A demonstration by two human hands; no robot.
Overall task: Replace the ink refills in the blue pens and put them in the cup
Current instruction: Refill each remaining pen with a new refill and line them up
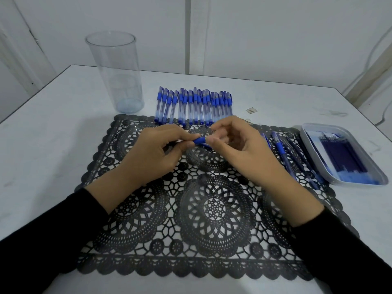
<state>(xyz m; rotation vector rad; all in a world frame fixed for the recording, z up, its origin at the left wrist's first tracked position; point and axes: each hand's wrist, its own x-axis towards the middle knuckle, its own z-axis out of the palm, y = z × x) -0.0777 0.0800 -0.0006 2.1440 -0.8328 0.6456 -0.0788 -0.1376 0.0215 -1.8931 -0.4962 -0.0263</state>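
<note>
Above the black lace mat (212,209), my left hand (152,153) and my right hand (239,149) together pinch one blue pen (199,141); only its blue grip section shows between the fingertips. A row of several blue capped pens (194,107) lies on the table just beyond the mat. The tall clear plastic cup (118,75) stands upright at the back left with nothing visible inside. To the right, a grey tray (307,143) holds several dark blue refills (341,158).
A couple of blue pens and loose refills (284,153) lie on the mat's right edge, beside the tray. The white table (42,145) ends at a wall behind. A small scrap (251,110) sits right of the pen row.
</note>
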